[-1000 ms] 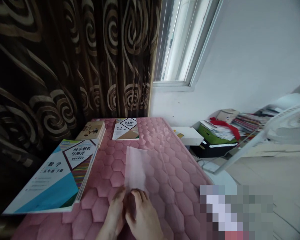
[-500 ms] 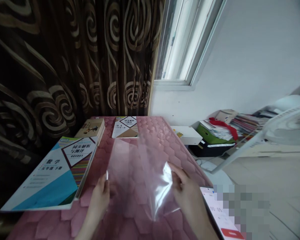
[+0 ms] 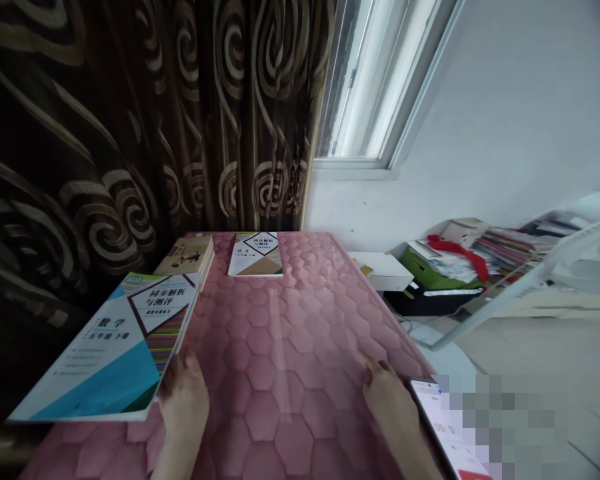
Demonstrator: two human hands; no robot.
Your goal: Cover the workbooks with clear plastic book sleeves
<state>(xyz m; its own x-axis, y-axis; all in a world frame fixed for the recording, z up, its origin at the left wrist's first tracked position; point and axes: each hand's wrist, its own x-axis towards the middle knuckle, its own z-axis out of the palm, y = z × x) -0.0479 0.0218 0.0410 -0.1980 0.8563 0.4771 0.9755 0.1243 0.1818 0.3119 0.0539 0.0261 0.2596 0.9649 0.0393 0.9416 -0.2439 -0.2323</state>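
Observation:
A clear plastic book cover (image 3: 280, 360) lies flat on the pink quilted tabletop (image 3: 325, 447), with a paler strip running down its middle. At the cover's right side is my right hand (image 3: 387, 400), its index finger stretched forward and resting low over the surface. My left hand (image 3: 184, 393) is at the right edge of a blue and white math workbook (image 3: 115, 347). Its fingers are apart and slightly blurred, reaching to the book's edge; whether they touch it is hard to see. The workbook lies on top of other books.
Behind the workbook is a stack of tan-covered books (image 3: 187, 253). Another workbook (image 3: 256, 255) lies at the table's far end. A lit phone (image 3: 443, 427) is at the right edge. A white fan (image 3: 560, 280), a white box (image 3: 383, 270) and piled papers stand beyond. A patterned curtain (image 3: 205, 120) hangs left.
The clear cover has gone from being held up between both hands to lying on the table. My left hand has moved left to the workbook; my right hand has let the raised cover down.

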